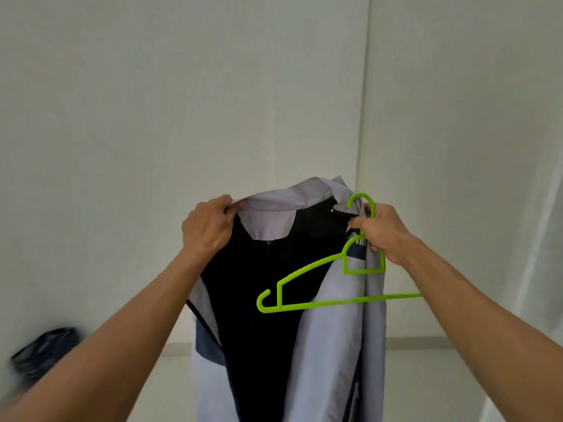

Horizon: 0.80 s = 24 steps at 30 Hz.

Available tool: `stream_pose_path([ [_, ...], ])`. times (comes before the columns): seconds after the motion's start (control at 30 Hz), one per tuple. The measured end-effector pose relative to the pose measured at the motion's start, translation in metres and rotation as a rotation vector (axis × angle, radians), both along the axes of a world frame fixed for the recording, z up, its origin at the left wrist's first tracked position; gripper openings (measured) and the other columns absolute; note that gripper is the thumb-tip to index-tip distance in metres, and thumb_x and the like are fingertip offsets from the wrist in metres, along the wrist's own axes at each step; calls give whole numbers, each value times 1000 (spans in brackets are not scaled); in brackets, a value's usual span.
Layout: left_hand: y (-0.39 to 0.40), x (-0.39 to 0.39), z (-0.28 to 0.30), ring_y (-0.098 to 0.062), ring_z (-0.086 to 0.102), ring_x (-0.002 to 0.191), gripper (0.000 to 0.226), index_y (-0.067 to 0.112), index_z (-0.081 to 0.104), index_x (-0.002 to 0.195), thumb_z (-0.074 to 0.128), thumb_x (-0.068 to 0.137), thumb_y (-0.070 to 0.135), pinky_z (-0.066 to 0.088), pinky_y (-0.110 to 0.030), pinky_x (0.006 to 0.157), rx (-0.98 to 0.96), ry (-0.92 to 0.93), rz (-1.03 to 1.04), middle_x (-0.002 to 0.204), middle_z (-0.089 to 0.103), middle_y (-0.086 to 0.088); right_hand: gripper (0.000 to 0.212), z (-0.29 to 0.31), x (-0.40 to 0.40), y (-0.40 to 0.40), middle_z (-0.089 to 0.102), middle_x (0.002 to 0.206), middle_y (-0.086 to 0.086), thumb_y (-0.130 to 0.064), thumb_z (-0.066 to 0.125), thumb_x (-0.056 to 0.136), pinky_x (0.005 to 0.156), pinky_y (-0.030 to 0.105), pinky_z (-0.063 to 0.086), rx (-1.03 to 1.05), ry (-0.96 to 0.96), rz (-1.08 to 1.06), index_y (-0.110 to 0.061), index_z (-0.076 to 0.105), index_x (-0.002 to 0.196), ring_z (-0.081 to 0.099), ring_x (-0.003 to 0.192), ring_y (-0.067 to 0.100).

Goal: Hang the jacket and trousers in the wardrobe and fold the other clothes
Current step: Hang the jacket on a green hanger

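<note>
Jacket (320,330) is held up in front of a pale wall (152,102), open side facing the camera, dark lining shown in the middle and grey panels on both sides; it hangs free, likely so the shoulders can be found and spread for the hanger. Left hand (207,226) is curled round the collar edge on the left, fingers (227,204) pinching the grey fabric at the top. Right hand (384,233) grips two things at once: the right collar edge and the neck of the green hanger (304,304), which dangles tilted across the jacket front, hook up beside the collar, not yet inside the shoulders. Judged step: jacket opened wide so the hanger arm can be slid into one shoulder; hanging not yet done. Wardrobe and trousers not identifiable in view. A dark blurred bundle (45,351) sits low at far left, kind cannot be told
</note>
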<state>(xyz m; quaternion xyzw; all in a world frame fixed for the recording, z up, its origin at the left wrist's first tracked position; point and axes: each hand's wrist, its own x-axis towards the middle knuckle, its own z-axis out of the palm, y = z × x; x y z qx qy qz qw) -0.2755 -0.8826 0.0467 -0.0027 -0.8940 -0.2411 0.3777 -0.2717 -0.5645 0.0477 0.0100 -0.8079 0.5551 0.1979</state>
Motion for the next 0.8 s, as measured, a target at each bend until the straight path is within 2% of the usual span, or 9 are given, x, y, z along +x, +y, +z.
stream_pose_path([
  [0.13,-9,4,24,-31,55,73,59,14,44,65,49,92,66,38,-35,60,-73,-77,-21,73,56,-3,6,-17,-3,-4,55,65,6,-2,69,83,38,22,35,33,-46,41,-6,65,86,48,48,14],
  [0.2,-12,5,32,-28,53,67,62,10,45,64,55,89,67,35,-33,58,-80,-128,-53,65,53,-2,6,-26,-6,-8,62,70,5,-1,70,83,45,22,42,44,-56,61,-6,68,87,54,54,13],
  [0.3,-18,7,42,-23,48,59,62,8,49,64,62,86,65,32,-31,57,-93,-189,-107,58,48,-1,9,-40,-12,-9,58,64,0,-4,71,86,41,21,35,59,-105,88,-11,67,83,48,46,8],
  [0.37,-21,8,47,-20,44,56,60,10,49,62,65,84,63,30,-30,57,-97,-226,-120,58,46,-1,9,-46,-15,-12,57,73,-2,-13,75,85,40,22,30,102,-141,121,-14,68,91,44,46,9],
  [0.47,-25,12,56,-21,52,61,59,7,61,71,67,82,64,34,-30,57,-204,-272,-61,66,57,-7,29,-46,-17,-24,66,102,-3,-30,82,80,59,28,47,154,-74,100,-18,67,102,63,78,17],
  [0.53,-26,12,60,-25,61,72,57,10,68,81,66,82,67,39,-32,61,-327,-285,3,81,65,-8,27,-36,-14,-37,69,91,-1,-36,84,78,75,35,53,136,17,73,-18,67,90,67,85,20],
  [0.57,-26,12,61,-26,62,77,55,14,68,83,65,81,68,42,-33,63,-379,-287,39,84,65,-6,27,-29,-11,-44,68,84,-2,-36,83,79,76,38,55,109,57,85,-17,66,84,67,82,20],
  [0.7,-27,11,56,-24,60,72,33,20,66,78,70,86,52,41,-31,61,-563,-290,162,85,67,-4,30,-4,4,-76,69,76,4,-34,81,82,55,25,55,-68,131,184,-15,59,75,69,70,19],
  [0.8,-27,14,55,-25,60,70,49,17,62,72,65,84,64,39,-29,60,-580,-277,190,74,63,-1,32,5,7,-104,71,75,8,-34,82,82,65,32,60,-79,186,171,-15,58,72,69,66,19],
])
